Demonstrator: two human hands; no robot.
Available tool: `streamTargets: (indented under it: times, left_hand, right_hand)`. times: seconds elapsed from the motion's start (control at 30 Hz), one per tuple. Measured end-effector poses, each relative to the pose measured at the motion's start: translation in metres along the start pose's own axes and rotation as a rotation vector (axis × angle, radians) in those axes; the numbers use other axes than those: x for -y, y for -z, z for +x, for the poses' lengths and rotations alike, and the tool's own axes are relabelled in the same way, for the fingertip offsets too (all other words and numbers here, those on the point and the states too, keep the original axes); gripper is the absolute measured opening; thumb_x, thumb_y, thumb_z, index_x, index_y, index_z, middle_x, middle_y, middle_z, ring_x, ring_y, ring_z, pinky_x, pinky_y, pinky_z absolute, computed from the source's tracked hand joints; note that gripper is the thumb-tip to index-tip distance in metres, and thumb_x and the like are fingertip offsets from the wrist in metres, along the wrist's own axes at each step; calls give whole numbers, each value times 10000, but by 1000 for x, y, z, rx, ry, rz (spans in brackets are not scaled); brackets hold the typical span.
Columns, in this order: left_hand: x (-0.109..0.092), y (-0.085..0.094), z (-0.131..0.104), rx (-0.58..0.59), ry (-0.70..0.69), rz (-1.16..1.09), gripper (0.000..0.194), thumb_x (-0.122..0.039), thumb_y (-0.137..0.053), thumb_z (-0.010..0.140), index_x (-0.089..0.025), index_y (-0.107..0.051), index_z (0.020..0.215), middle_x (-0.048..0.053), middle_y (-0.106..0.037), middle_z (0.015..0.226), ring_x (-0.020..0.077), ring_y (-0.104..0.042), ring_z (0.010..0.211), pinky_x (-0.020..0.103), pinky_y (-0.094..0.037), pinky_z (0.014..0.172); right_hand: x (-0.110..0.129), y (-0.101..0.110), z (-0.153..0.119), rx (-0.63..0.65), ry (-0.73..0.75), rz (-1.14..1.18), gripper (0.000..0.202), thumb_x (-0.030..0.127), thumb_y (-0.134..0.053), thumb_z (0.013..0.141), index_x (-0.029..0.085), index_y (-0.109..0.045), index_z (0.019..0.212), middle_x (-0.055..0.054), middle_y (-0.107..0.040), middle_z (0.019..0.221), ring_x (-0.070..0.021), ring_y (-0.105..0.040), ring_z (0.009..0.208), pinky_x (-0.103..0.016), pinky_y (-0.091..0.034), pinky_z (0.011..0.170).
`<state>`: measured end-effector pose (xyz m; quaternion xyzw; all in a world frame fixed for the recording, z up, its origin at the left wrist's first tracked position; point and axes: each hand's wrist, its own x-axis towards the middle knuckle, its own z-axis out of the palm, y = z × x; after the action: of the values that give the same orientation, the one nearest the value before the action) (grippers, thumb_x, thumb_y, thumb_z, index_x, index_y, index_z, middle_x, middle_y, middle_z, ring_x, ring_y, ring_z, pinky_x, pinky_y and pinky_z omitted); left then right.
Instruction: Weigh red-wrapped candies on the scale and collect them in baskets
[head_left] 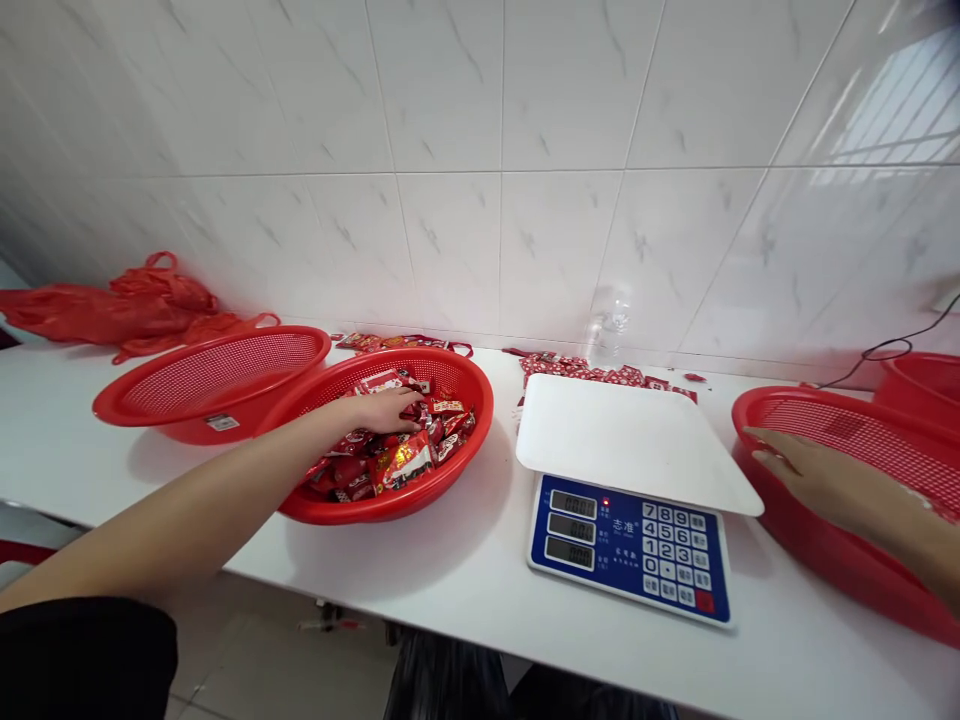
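My left hand (386,410) reaches into a red plastic basket (480,430) that holds a heap of small red snack packets (405,462). Its fingers are curled at the top of the heap, with a dark red packet between thumb and fingers. Over at the right, my right hand (795,465) is at the left rim of another red basket (825,530). Its fingers are stretched out and nothing shows in them; whether they touch the rim I cannot tell. Between the baskets stands a digital scale (630,545) with a white pan (630,435) and nothing on the pan.
To the left stands another red basket (217,375), tilted, beside red plastic bags (142,305). Flat red packaging (585,368) and a clear plastic bottle (611,325) lie along the tiled wall (450,250). A black cable (892,345) runs at the right. The white table's (465,590) front edge is near me.
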<state>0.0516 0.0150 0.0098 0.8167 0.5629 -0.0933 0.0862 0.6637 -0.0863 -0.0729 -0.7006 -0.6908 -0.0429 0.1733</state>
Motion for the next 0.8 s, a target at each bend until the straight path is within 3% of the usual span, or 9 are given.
streamTargets:
  times: [0.1, 0.27, 0.4, 0.53, 0.67, 0.8]
  left_hand:
    - [-5, -13, 13, -71, -46, 14, 683, -403, -602, 765, -164, -425, 1380, 194, -406, 1432, 331, -402, 1290, 392, -315, 1031]
    - [-13, -14, 32, -79, -66, 56, 489, -307, -664, 669, -203, -637, 1146, 157, -586, 1192, 326, -537, 1085, 384, -393, 930]
    - [-9, 8, 33, -120, -67, 46, 331, -282, -635, 664, -216, -695, 983, 94, -620, 1023, 251, -589, 890, 312, -442, 802]
    - [-13, 40, 25, -226, -67, 33, 308, -308, -589, 720, -198, -687, 991, 81, -629, 973, 244, -578, 904, 303, -425, 811]
    - [-46, 65, 10, -342, -48, -198, 318, -348, -627, 718, -200, -680, 995, 51, -665, 893, 223, -588, 834, 297, -424, 737]
    - [-107, 69, 3, -245, -137, -751, 370, -396, -669, 716, -200, -659, 1029, 24, -660, 789, 157, -560, 664, 263, -419, 599]
  right_hand:
    - [27, 10, 3, 59, 30, -74, 471, 483, -382, 876, 347, -512, 1308, -130, -584, 1278, -395, -557, 1141, -578, -482, 840]
    - [108, 25, 5, 80, 195, -81, 497, 488, -352, 898, 301, -465, 1344, -82, -561, 1318, -339, -581, 1122, -515, -524, 803]
    - [151, 31, 2, 108, 317, -38, 467, 465, -366, 908, 316, -460, 1340, -41, -558, 1328, -288, -590, 1116, -463, -530, 820]
    - [165, 34, 1, 90, 346, 18, 442, 427, -404, 906, 318, -477, 1328, -32, -580, 1302, -285, -584, 1123, -463, -525, 834]
    - [173, 37, 2, 66, 347, 119, 415, 420, -429, 904, 319, -509, 1298, -34, -588, 1290, -292, -577, 1129, -467, -518, 852]
    - [190, 41, 5, 55, 339, 393, 420, 422, -485, 888, 306, -513, 1291, -52, -602, 1260, -269, -596, 1091, -463, -512, 881]
